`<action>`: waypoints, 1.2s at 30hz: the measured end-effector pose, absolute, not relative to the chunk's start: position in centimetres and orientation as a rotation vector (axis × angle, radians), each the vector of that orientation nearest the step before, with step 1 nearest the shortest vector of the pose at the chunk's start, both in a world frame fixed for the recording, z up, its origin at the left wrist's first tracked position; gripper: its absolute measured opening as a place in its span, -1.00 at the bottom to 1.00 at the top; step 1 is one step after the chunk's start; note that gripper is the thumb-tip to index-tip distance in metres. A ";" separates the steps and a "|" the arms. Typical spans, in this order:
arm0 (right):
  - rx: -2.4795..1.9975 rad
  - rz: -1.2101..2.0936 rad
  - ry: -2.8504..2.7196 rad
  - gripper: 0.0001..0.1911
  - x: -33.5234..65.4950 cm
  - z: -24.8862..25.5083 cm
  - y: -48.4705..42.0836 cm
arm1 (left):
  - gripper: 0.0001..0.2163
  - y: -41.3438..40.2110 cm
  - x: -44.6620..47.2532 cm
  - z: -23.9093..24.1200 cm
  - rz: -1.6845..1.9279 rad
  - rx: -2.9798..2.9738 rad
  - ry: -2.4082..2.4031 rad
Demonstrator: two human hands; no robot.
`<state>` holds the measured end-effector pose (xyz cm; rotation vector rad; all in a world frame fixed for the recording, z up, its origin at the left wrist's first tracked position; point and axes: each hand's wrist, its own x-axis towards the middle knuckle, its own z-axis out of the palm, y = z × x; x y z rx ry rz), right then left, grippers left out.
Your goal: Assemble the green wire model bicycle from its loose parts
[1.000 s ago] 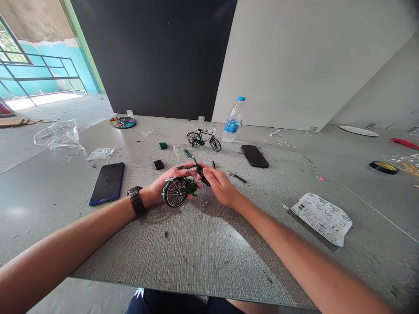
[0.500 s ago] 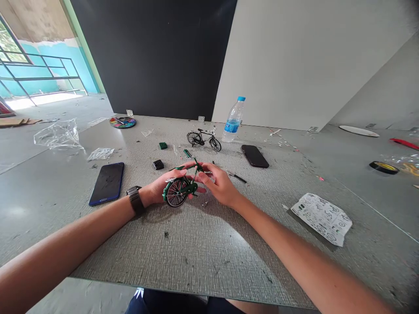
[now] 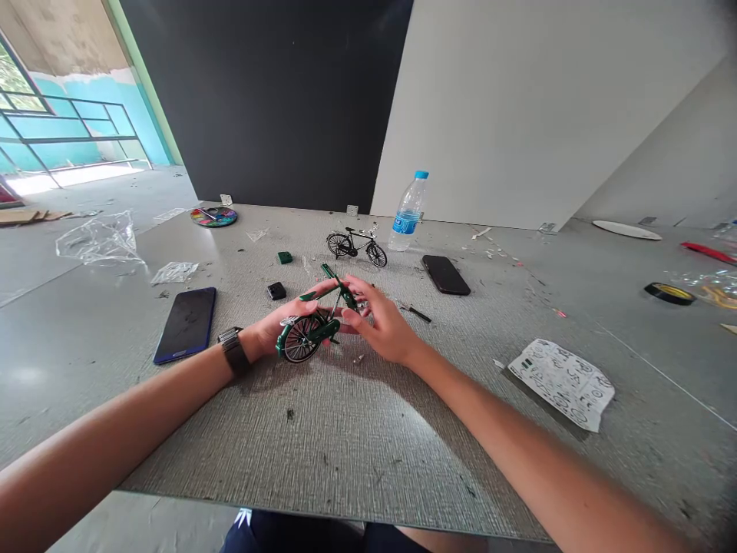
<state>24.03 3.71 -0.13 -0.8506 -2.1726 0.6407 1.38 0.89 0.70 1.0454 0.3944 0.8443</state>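
A small green model bicycle (image 3: 308, 326) with one spoked wheel is held just above the grey mat (image 3: 345, 430). My left hand (image 3: 276, 329), with a black watch on its wrist, grips the frame behind the wheel. My right hand (image 3: 383, 326) has its fingers closed on the front end of the green frame. Behind the hands lie a green-handled screwdriver (image 3: 329, 270) and a thin dark tool (image 3: 418, 312).
A finished black model bicycle (image 3: 357, 247) stands further back beside a water bottle (image 3: 408, 212). Two phones lie flat, a blue phone (image 3: 185, 322) at left and a black phone (image 3: 445, 275) at right. Small boxes (image 3: 277, 290), a printed sheet (image 3: 561, 382) and a tape roll (image 3: 668, 293) lie around.
Both hands have tilted the green bicycle, lifting its front end and shifting it slightly left. The right fingers have slid further along the frame.
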 end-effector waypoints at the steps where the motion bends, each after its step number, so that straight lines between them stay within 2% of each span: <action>1: -0.873 0.625 -2.191 -0.33 24.1 -0.2 3.8 | -0.12 0.9 1.3 0.8 0.849 1.046 0.394; 6: -0.822 0.606 -2.198 -0.36 24.0 -0.3 4.0 | -0.05 0.6 1.2 0.8 0.837 1.072 0.399; 20: -0.784 0.609 -2.220 -0.41 24.3 -0.4 4.3 | -0.09 0.8 1.0 0.1 0.856 1.136 0.472; 28: -0.837 0.561 -2.284 -0.30 24.3 -0.2 4.1 | -0.18 1.1 0.8 -0.3 0.863 1.112 0.498; 32: -0.875 0.390 -2.278 -0.41 24.4 0.5 4.4 | -0.27 0.9 0.9 0.3 0.893 1.112 0.512; 36: -1.238 -0.079 -2.320 -0.57 26.0 1.9 5.3 | -0.28 1.1 0.8 0.8 0.891 1.115 0.521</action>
